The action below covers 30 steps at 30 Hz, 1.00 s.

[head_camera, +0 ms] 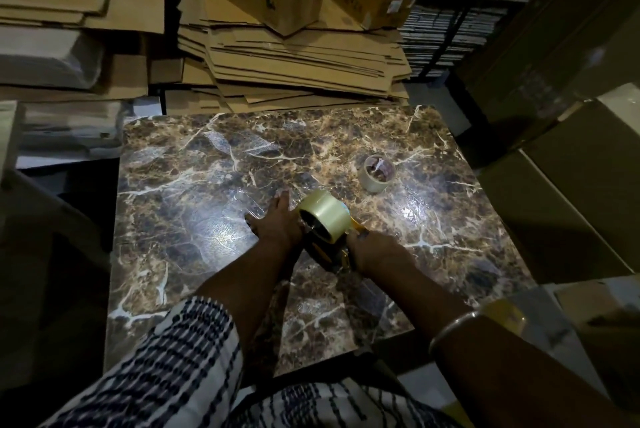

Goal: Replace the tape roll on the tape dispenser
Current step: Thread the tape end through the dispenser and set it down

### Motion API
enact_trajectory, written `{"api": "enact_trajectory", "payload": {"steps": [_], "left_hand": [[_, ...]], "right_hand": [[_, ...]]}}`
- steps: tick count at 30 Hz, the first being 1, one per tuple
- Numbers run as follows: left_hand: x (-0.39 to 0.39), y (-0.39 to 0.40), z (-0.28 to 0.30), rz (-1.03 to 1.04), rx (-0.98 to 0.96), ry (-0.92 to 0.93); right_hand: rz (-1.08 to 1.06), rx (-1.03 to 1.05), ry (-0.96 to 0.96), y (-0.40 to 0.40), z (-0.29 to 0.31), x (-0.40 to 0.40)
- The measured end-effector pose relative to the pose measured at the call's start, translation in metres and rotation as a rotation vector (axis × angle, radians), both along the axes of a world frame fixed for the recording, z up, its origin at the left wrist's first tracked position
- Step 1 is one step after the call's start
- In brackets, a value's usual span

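Head view: at lower centre of the frame, the yellow tape dispenser (329, 251), carrying a clear tape roll (323, 218), is gripped by the right hand (375, 251). The left hand (277, 223) is laid flat with straight fingers on the marble surface (194, 185), beside the roll. An almost used roll (376, 173) is seen further to the upper right.

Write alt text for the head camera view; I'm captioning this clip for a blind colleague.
A person's right hand grips a yellow tape dispenser carrying a full clear tape roll on a marble-patterned table, while the left hand rests with straight fingers beside the roll. A nearly spent roll lies farther back, with stacked flattened cardboard behind the table.
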State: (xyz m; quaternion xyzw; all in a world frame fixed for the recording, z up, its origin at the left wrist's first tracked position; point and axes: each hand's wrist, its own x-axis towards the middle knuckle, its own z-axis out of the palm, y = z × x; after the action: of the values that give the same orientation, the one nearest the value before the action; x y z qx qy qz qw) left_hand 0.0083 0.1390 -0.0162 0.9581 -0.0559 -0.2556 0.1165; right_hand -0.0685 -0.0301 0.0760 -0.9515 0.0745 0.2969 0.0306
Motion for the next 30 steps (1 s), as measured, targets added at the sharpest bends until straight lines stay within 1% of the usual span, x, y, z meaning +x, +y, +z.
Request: {"api": "enact_trajectory", "payload": {"steps": [3, 4, 7, 9, 10, 11, 12, 13, 14, 16, 17, 18, 22, 25, 27, 30], "left_hand": [[-0.001, -0.003, -0.009, 0.015, 0.017, -0.039], [0.000, -0.002, -0.013, 0.009, 0.020, -0.066], [0.000, -0.005, -0.017, 0.035, -0.011, -0.088], [-0.001, -0.006, -0.019, 0.012, 0.009, -0.073], [-0.001, -0.006, -0.022, 0.001, 0.020, -0.081], [-0.001, -0.006, -0.024, 0.003, 0.021, -0.092], [-0.001, -0.006, -0.026, 0.005, 0.018, -0.102], [-0.002, -0.007, -0.025, 0.010, 0.011, -0.108], [-0.005, -0.007, -0.023, 0.020, -0.008, -0.113], [-0.011, -0.009, -0.020, 0.058, -0.051, -0.134], [-0.014, -0.010, -0.019, 0.073, -0.069, -0.146], [-0.016, -0.011, -0.019, 0.084, -0.079, -0.155], [-0.021, -0.010, -0.023, 0.104, -0.114, -0.179], [-0.021, -0.012, -0.027, 0.113, -0.096, -0.188], [-0.020, -0.015, -0.028, 0.131, -0.070, -0.192], [-0.016, -0.020, -0.029, 0.152, -0.044, -0.181]], "right_hand": [[0.046, -0.082, -0.011, -0.011, -0.001, 0.011], [0.020, -0.075, -0.023, -0.015, -0.001, 0.014], [-0.154, -0.022, 0.013, -0.037, 0.005, 0.012], [-0.162, -0.041, 0.058, -0.055, 0.012, -0.001], [-0.166, -0.003, 0.050, -0.062, 0.013, -0.010], [-0.180, 0.056, 0.037, -0.068, 0.014, -0.019], [-0.253, 0.156, -0.020, -0.072, 0.015, -0.028], [-0.377, 0.250, -0.042, -0.075, 0.016, -0.034], [-0.542, 0.396, -0.068, -0.077, 0.016, -0.038], [-0.861, 0.636, -0.029, -0.081, 0.014, -0.043], [-0.973, 0.730, 0.005, -0.086, 0.013, -0.046], [-1.023, 0.807, 0.039, -0.091, 0.009, -0.048], [-1.029, 1.017, 0.205, -0.120, 0.002, -0.055], [-1.039, 1.168, 0.284, -0.144, -0.023, -0.054], [-1.040, 1.212, 0.328, -0.157, -0.032, -0.052], [-1.038, 1.227, 0.480, -0.177, -0.040, -0.044]]}}
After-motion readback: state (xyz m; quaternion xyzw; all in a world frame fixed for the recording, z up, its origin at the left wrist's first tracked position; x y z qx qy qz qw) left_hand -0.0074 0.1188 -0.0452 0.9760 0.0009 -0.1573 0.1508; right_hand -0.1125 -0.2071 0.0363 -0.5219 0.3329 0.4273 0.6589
